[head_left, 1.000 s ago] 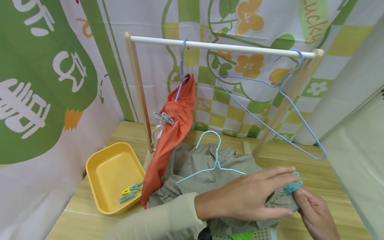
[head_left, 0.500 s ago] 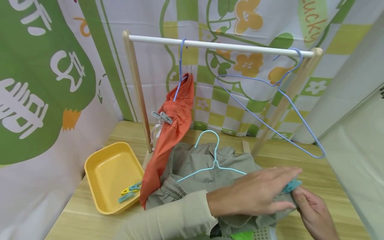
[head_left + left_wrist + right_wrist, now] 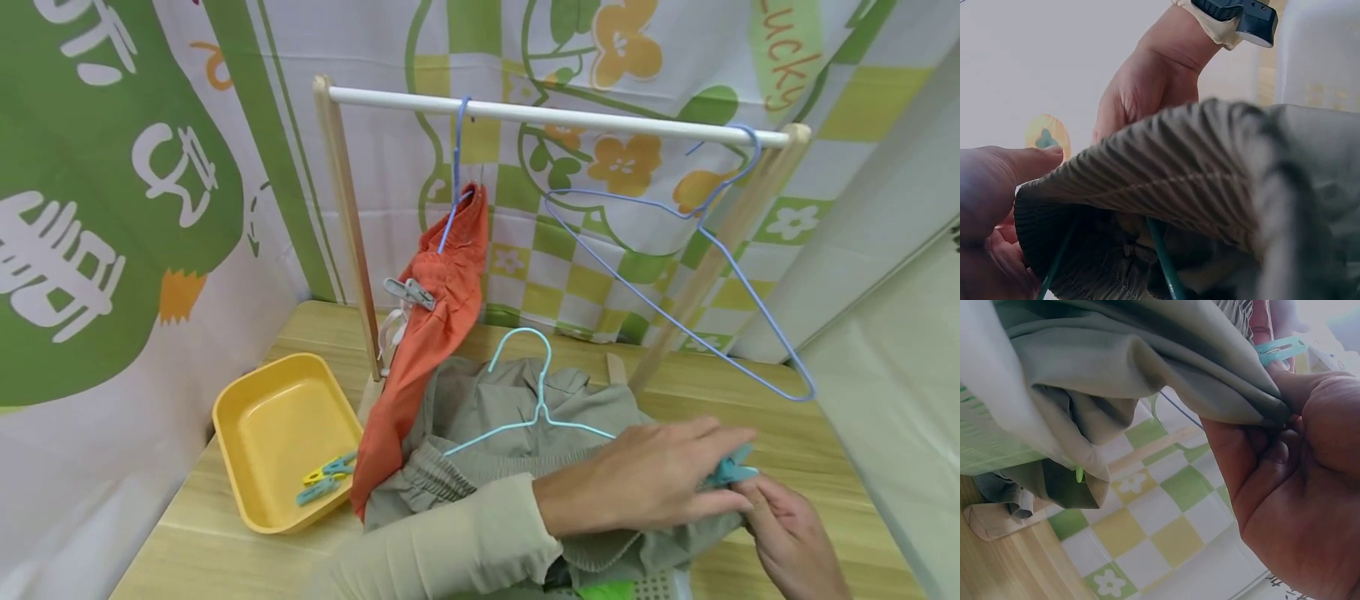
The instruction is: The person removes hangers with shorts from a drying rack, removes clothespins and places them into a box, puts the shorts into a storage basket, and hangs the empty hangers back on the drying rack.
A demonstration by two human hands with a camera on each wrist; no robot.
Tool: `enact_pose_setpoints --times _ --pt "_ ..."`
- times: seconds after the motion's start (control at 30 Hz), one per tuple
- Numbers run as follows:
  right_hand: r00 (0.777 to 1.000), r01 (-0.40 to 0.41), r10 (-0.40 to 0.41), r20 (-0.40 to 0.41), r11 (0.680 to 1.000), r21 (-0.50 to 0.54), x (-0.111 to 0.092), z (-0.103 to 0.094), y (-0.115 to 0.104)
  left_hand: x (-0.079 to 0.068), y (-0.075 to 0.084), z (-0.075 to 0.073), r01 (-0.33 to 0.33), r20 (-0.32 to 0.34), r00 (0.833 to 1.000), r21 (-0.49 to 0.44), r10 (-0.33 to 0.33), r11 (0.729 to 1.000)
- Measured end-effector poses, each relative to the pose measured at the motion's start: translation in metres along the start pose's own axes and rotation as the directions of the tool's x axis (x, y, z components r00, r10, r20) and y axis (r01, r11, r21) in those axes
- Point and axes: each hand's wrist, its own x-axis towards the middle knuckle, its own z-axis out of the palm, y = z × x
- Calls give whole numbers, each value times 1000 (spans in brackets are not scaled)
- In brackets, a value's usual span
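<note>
A grey-green garment (image 3: 487,400) with a gathered elastic waistband (image 3: 1166,162) lies below the rack, a mint wire hanger (image 3: 541,408) at its waist opening. At its right end sits a teal clothespin (image 3: 731,471), its handles pointing right. My left hand (image 3: 652,479) reaches across the waistband, fingers extended and thumb apart, right at the clothespin. In the left wrist view the waistband's end lies beside that thumb. My right hand (image 3: 791,529) pinches the garment's right end, its thumb close under the clothespin. Cloth bunches into that hand's fingers (image 3: 1254,456) in the right wrist view.
A white-barred wooden rack (image 3: 555,115) stands behind. Orange trousers (image 3: 438,308) with a grey clothespin (image 3: 409,292) hang at its left, a bare blue hanger (image 3: 682,217) at its right. A yellow bin (image 3: 247,467) with several clothespins (image 3: 326,479) stands left. A perforated basket (image 3: 660,586) shows in front.
My left hand and sleeve have shifted slightly right, and its thumb has come up closer to the clothespin. More of the clothespin's handles show now. My right hand keeps its hold with little movement.
</note>
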Motion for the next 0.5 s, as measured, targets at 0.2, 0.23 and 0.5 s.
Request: enact_pose_setpoints --times 0.2,0.23,0.5 --pt "994 112 -111 20 993 -48 -1 -2 3 3 2 3 2 -24 1000 -14 -2 1000" --pt "992 125 -124 23 991 -53 0 -2 4 4 2 3 -1 -30 1000 -10 0 1000" --pt "986 154 -152 64 988 -29 -1 -5 6 4 3 3 -16 -18 1000 -17 16 1000"
